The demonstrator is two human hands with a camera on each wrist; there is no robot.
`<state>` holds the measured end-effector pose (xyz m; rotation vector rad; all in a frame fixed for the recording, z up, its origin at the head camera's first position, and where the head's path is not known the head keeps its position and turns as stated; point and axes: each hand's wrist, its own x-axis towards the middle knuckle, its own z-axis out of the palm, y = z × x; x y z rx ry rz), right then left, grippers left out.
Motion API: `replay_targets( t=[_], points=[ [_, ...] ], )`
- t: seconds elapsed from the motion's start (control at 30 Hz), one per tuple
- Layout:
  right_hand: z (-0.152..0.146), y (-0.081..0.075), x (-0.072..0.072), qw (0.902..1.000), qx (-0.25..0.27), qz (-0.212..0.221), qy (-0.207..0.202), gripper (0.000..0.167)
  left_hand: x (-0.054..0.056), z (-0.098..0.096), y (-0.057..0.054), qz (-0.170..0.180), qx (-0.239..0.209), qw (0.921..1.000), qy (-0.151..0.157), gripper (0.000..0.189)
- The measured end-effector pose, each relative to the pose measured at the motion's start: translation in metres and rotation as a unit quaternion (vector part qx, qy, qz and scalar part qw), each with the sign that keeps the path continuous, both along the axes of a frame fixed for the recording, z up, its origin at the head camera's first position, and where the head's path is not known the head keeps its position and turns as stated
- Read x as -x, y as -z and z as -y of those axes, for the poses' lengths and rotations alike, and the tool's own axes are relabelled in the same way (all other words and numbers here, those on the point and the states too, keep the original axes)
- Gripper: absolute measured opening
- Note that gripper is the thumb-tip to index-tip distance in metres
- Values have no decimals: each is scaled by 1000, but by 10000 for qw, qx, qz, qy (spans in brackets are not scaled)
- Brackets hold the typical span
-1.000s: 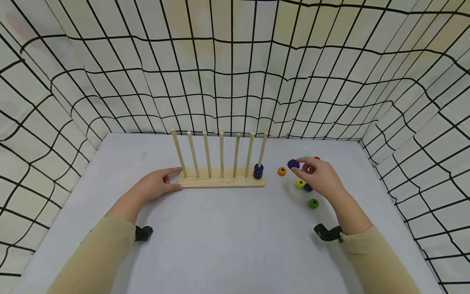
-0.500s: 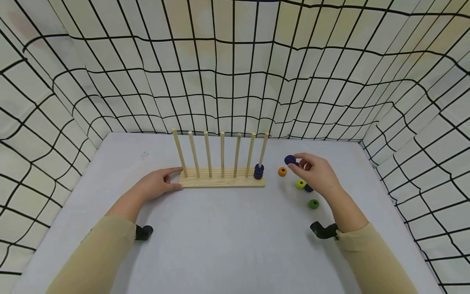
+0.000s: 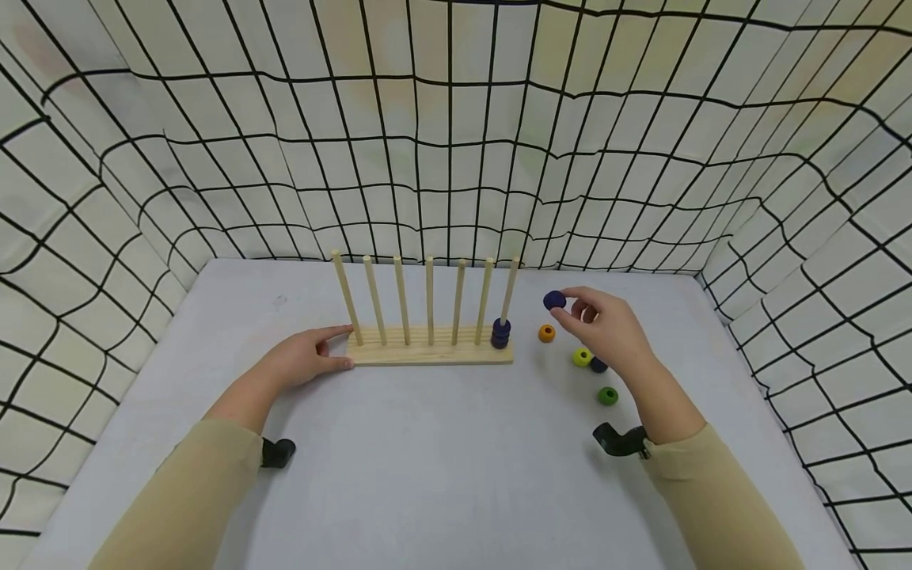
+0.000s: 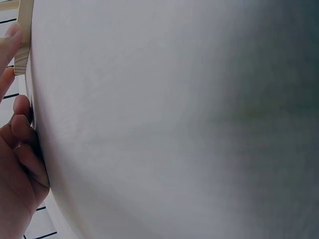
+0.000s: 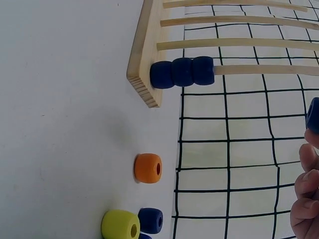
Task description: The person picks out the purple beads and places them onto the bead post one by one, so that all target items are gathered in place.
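My right hand (image 3: 609, 328) pinches a dark blue bead (image 3: 554, 300) between thumb and fingertips, raised above the table, to the right of the wooden peg stand (image 3: 427, 356). In the right wrist view that blue bead (image 5: 313, 115) shows at the right edge. Three blue beads (image 5: 182, 72) are threaded on the stand's rightmost peg, stacked down at the base; the other pegs are bare. My left hand (image 3: 306, 355) grips the stand's left end, thumb at the front edge and index finger toward the back. The left wrist view catches the corner of the base (image 4: 22, 57) beside the fingers.
Loose beads lie right of the stand: orange (image 3: 546, 333), yellow (image 3: 582, 357), dark blue (image 3: 598, 365) and green (image 3: 608, 396). Black netting over white sheeting (image 3: 456, 158) rises around the white table (image 3: 427, 475). A black wrist mount (image 3: 618, 440) juts from each sleeve.
My right hand has carried the blue bead left and upward, away from the loose beads toward the rightmost peg. The left hand and the stand stay in place.
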<state>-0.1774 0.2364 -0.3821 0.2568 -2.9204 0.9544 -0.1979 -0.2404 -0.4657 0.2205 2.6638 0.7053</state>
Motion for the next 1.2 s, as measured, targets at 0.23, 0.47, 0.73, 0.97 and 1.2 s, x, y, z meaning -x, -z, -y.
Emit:
replay_targets(
  t=[0.23, 0.47, 0.73, 0.97, 1.2],
  points=[
    [3, -5, 0, 9999, 134, -11, 22, 53, -1, -1, -2, 26, 21, 10000, -24, 81],
    [7, -10, 0, 9996, 224, -136, 120, 51, -1, -1, 0, 6, -21, 10000, 14, 81],
    [13, -15, 2, 9991, 300, -278, 74, 47, 0, 0, 3, -6, -23, 10000, 20, 82],
    [20, -19, 5, 9988, 381, -299, 77, 48, 1, 0, 3, -15, -25, 10000, 37, 83],
    [25, -23, 7, 9983, 431, -369, 159, 50, 2, 1, 3, -18, -32, 10000, 48, 83]
  ],
)
